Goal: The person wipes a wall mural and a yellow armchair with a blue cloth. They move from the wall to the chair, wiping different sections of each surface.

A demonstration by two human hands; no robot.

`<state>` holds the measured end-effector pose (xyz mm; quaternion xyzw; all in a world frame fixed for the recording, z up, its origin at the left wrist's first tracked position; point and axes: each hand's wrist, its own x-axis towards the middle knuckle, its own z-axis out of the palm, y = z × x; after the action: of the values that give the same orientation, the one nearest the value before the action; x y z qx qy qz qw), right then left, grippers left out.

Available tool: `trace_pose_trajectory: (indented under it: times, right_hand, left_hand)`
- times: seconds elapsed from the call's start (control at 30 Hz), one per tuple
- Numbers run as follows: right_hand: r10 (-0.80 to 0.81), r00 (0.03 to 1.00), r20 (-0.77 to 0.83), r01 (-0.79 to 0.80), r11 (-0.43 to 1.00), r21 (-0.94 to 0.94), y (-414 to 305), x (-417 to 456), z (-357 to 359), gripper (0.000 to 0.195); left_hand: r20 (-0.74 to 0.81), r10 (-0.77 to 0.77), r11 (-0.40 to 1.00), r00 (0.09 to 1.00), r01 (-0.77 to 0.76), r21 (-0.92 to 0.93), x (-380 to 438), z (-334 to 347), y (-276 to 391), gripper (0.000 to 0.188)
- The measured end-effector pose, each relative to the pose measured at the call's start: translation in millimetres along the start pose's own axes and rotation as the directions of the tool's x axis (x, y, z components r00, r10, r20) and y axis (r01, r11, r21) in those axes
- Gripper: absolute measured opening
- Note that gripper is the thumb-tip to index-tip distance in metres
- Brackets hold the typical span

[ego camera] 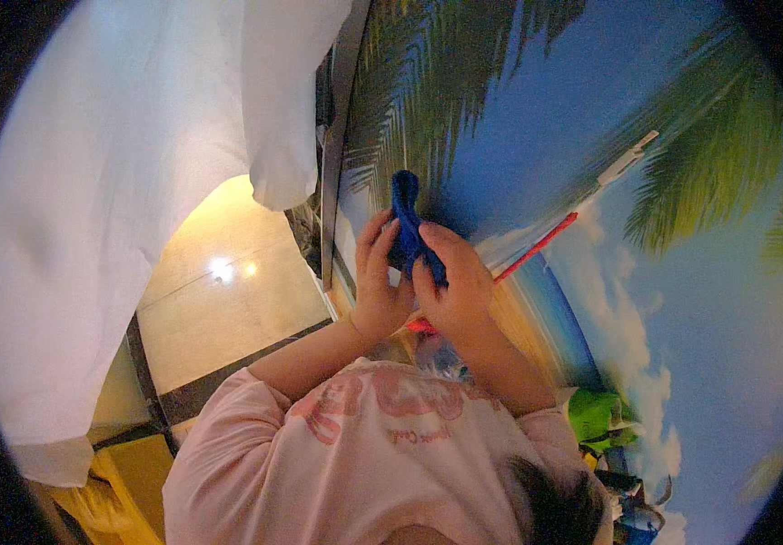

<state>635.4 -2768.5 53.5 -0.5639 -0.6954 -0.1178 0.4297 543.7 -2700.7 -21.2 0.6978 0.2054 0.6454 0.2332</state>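
Observation:
A dark blue piece of fabric (405, 204), folded into a narrow strip, is held up in front of my chest. My left hand (381, 289) grips its left side, fingers along the edge and thumb lower down. From the right, my right hand (458, 279) pinches the lower part between thumb and fingers. The fabric's upper end rises free above both hands. What kind of cloth article it is cannot be told, since the fingers cover part of it.
A thin red rod (536, 246) slants behind my right hand, with a white plastic piece (622, 167) farther up. A beach-and-palm printed surface (514, 129) spans the right. White fabric (112, 170) hangs left over the tiled floor (228, 300). Green material (592, 415) sits near my right elbow.

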Motion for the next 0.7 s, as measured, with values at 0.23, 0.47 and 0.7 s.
trace_pose_trajectory:
  times: [0.23,0.47,0.7]
  right_hand:
    - [-0.185,0.923,-0.336,0.157,0.981,-0.110,-7.7,0.1,22.7,0.023]
    - [-0.389,0.871,-0.299,0.342,0.919,-0.198,-12.3,6.5,17.5,0.018]
    - [-0.270,0.963,-0.005,0.270,0.961,-0.059,-15.1,1.5,30.8,0.024]
  left_hand:
    - [0.164,0.049,0.883,0.985,0.034,-0.468,10.1,43.5,-55.0,0.058]
    - [0.130,0.278,0.960,0.952,-0.270,-0.073,65.3,40.0,-46.6,0.055]
    - [0.135,-0.112,0.980,0.984,0.132,-0.148,-9.0,42.2,-104.6,0.067]
